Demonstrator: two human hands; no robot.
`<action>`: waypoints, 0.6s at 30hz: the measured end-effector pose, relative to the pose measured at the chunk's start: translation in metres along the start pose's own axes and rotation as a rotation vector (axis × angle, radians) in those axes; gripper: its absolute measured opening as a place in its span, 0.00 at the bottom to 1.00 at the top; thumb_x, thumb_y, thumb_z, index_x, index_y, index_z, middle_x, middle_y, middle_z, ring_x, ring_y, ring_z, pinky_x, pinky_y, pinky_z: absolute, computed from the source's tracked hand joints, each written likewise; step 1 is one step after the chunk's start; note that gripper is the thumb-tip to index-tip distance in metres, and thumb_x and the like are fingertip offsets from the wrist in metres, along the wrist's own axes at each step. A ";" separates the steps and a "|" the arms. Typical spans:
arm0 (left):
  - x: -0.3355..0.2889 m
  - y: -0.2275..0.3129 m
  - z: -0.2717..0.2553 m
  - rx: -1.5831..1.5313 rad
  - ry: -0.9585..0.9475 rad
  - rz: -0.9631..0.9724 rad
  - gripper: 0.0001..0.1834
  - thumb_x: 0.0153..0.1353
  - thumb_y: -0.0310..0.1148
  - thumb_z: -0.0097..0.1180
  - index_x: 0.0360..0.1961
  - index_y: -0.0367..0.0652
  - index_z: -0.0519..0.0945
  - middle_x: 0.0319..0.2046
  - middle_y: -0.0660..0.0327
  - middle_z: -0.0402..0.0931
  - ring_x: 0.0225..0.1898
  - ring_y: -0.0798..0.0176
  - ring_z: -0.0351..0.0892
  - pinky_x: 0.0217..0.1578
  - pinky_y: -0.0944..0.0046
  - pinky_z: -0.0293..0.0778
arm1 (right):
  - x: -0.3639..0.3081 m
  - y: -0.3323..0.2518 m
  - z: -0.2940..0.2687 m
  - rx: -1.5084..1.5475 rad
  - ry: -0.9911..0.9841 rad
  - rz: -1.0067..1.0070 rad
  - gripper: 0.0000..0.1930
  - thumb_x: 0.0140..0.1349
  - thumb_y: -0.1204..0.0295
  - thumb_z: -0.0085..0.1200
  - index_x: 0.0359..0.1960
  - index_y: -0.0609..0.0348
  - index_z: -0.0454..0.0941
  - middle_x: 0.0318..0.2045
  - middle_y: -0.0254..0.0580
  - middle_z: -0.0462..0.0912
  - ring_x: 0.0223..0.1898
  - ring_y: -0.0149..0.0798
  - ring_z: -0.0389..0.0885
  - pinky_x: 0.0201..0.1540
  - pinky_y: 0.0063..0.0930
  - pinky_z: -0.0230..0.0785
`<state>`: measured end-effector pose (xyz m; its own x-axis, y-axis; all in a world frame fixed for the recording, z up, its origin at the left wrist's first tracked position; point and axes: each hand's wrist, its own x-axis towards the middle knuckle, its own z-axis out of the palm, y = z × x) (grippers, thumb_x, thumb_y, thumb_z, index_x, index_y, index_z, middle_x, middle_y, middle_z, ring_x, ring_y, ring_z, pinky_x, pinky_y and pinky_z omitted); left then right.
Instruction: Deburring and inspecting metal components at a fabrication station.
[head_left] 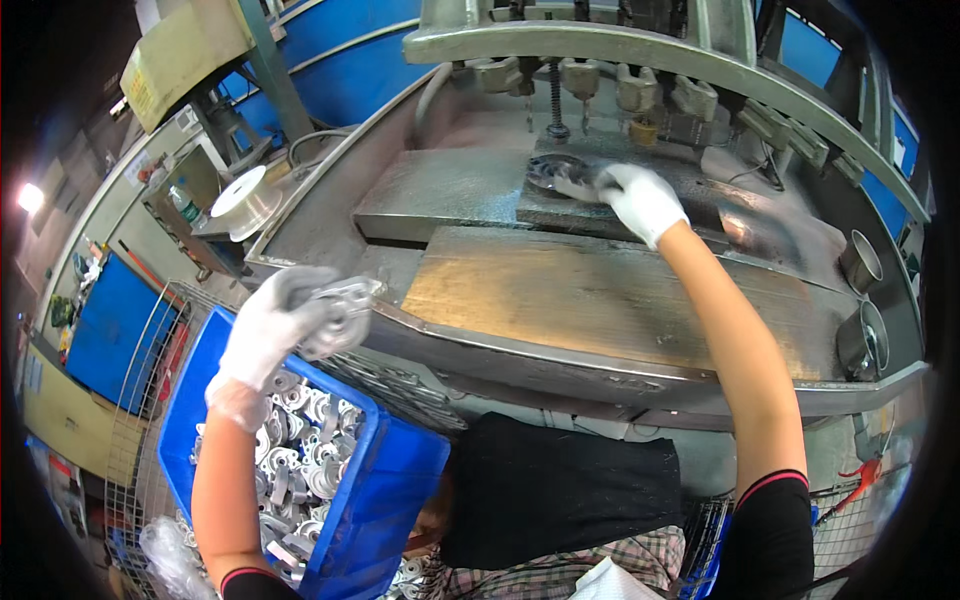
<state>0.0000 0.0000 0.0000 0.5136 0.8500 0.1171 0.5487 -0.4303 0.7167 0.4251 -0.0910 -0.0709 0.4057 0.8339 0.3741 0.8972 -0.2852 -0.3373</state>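
Gloved in white, my left hand [265, 335] grips a silver metal casting [340, 318] with a rounded body, blurred by motion. It is above the blue bin [395, 500], where several similar castings [285, 470] lie heaped. Farther off to the right, my right hand [640, 200], also in a white glove, reaches over the machine's metal bed. Its fingers are closed at the edge of a dark round metal part [553, 172], which rests on a dark steel block [570, 208]. Blur and shade hide exactly how the fingertips meet that part.
A row of drill heads [580, 78] hangs above the bed, with a vertical spring rod [556, 105] among them. A worn wooden board [580, 290] covers the front. Two metal cups [862, 340] stand at the right edge. Left are a white spool [245, 203] and a wire cage [150, 400].
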 end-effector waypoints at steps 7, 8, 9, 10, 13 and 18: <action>0.067 0.069 0.103 0.121 -0.274 0.193 0.19 0.54 0.36 0.59 0.47 0.42 0.79 0.39 0.54 0.81 0.41 0.63 0.80 0.44 0.67 0.74 | -0.148 0.051 -0.056 0.026 0.143 -0.071 0.06 0.55 0.70 0.54 0.32 0.57 0.78 0.31 0.48 0.79 0.38 0.52 0.77 0.43 0.42 0.68; 0.081 0.079 0.118 0.106 -0.339 0.170 0.18 0.54 0.35 0.60 0.47 0.43 0.80 0.37 0.55 0.81 0.38 0.63 0.81 0.41 0.68 0.75 | -0.166 0.062 -0.059 0.022 0.145 -0.060 0.06 0.55 0.70 0.54 0.32 0.57 0.78 0.31 0.48 0.79 0.38 0.52 0.77 0.43 0.42 0.68; 0.094 0.085 0.131 0.131 -0.308 0.199 0.18 0.55 0.35 0.59 0.47 0.43 0.80 0.36 0.56 0.81 0.38 0.64 0.81 0.39 0.68 0.76 | -0.183 0.070 -0.061 -0.028 0.174 -0.035 0.05 0.54 0.71 0.55 0.32 0.56 0.78 0.30 0.47 0.79 0.37 0.51 0.77 0.42 0.42 0.67; 0.109 0.088 0.145 0.157 -0.275 0.226 0.17 0.56 0.34 0.59 0.47 0.43 0.80 0.35 0.56 0.81 0.37 0.65 0.81 0.38 0.67 0.76 | -0.196 0.077 -0.060 -0.075 0.201 -0.010 0.05 0.54 0.71 0.56 0.31 0.55 0.77 0.29 0.46 0.79 0.36 0.50 0.77 0.42 0.42 0.67; 0.159 0.089 0.186 0.106 -0.148 0.430 0.17 0.57 0.34 0.58 0.48 0.43 0.80 0.34 0.54 0.82 0.37 0.61 0.82 0.39 0.65 0.76 | -0.224 0.094 -0.050 -0.115 0.225 0.124 0.05 0.53 0.71 0.57 0.31 0.54 0.77 0.30 0.45 0.79 0.37 0.49 0.77 0.42 0.41 0.67; 0.202 0.084 0.247 0.103 0.204 0.528 0.18 0.56 0.29 0.53 0.49 0.50 0.80 0.39 0.49 0.80 0.46 0.49 0.79 0.48 0.58 0.72 | -0.224 0.087 -0.052 -0.145 0.248 0.056 0.05 0.51 0.73 0.58 0.31 0.53 0.77 0.32 0.43 0.81 0.37 0.48 0.78 0.43 0.39 0.66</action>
<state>0.3125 0.0605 -0.0857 0.6036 0.5485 0.5787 0.3188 -0.8312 0.4554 0.4210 -0.3276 -0.1389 0.4700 0.6787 0.5643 0.8803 -0.4071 -0.2435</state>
